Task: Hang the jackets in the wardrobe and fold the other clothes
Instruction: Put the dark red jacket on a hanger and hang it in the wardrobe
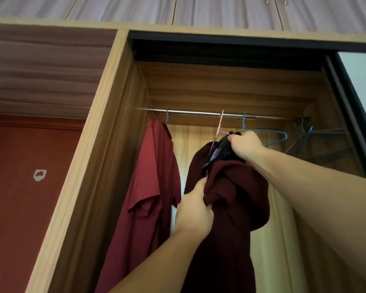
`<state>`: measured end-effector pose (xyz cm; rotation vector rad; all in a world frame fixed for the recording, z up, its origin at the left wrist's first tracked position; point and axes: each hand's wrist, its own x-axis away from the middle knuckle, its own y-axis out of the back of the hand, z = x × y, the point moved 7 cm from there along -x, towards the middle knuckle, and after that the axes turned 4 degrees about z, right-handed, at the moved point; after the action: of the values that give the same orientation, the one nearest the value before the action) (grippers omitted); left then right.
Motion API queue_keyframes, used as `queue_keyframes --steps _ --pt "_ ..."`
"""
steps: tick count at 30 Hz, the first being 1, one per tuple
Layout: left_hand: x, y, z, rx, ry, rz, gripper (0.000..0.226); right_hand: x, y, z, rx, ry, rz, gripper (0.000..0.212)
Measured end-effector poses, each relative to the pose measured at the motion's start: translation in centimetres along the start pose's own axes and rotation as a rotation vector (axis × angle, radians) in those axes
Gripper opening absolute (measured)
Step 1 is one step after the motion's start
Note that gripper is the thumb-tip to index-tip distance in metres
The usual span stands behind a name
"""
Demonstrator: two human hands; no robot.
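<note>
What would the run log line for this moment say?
stage: hanging | left hand: grips dark maroon jacket | right hand: grips its collar at pink wire hanger | metal rail: hanger hooked

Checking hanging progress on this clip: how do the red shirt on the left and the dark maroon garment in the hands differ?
The red shirt hangs free and untouched on a purple hanger; the dark maroon garment is gripped by the left hand and right hand.

The shirt is a brighter red; the garment is darker.

The shirt drapes flat; the garment is bunched.

Both hang from the rail.
</note>
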<state>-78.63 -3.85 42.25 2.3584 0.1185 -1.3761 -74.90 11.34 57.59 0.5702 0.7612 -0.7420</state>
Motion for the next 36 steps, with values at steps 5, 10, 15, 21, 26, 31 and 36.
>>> queue_keyframes --steps 5,10,15,21,26,31,36 --pt "-5.0 -0.5 2.5 -0.041 -0.002 -0.038 0.054 -4.5 -2.3 -0.4 -0.005 0.062 -0.024 0.029" --pt "-9.4 -1.6 3.4 -0.128 -0.032 -0.093 0.053 -9.0 -3.3 -1.2 -0.062 0.107 -0.040 0.023" --pt "-13.5 -2.8 4.2 -0.166 -0.049 -0.140 0.052 -12.7 -4.2 -1.6 -0.048 0.135 -0.049 0.033" --pt "-17.4 -3.9 6.2 -0.179 -0.070 -0.169 0.057 -16.1 -6.4 -1.7 -0.014 0.177 -0.051 0.033" --pt "-19.3 -4.4 9.2 -0.192 -0.056 -0.186 0.058 -17.7 -9.8 -1.8 -0.005 0.211 -0.018 0.029" --pt "-19.9 -4.3 11.9 -0.194 -0.068 -0.199 0.052 -18.3 -13.1 -1.6 0.028 0.251 0.020 0.016" --pt "-20.0 -4.3 12.5 -0.161 -0.102 -0.217 0.050 -18.2 -13.9 -0.6 0.101 0.246 0.023 0.020"
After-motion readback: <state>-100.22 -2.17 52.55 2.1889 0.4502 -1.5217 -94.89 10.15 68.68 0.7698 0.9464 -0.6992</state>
